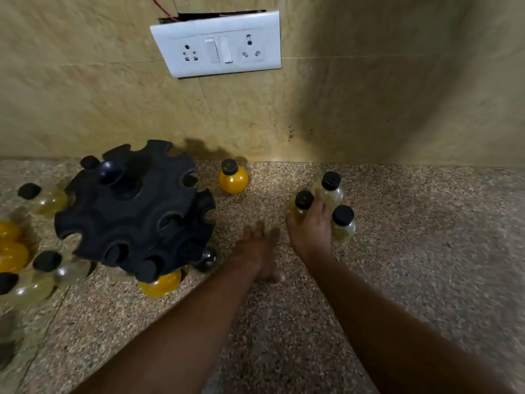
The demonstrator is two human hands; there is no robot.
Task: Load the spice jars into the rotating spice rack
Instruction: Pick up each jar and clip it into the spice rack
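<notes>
The black rotating spice rack stands left of centre on the counter, its round slots showing several black caps, with a yellow-filled jar hanging at its lower front. My right hand is closed among three pale jars with black caps, fingers wrapped between them. My left hand lies flat on the counter between the rack and those jars, fingers spread, holding nothing. A single yellow jar stands near the wall.
Several more jars, yellow and pale, stand on the speckled stone counter left of the rack. A white socket plate is on the tiled wall behind.
</notes>
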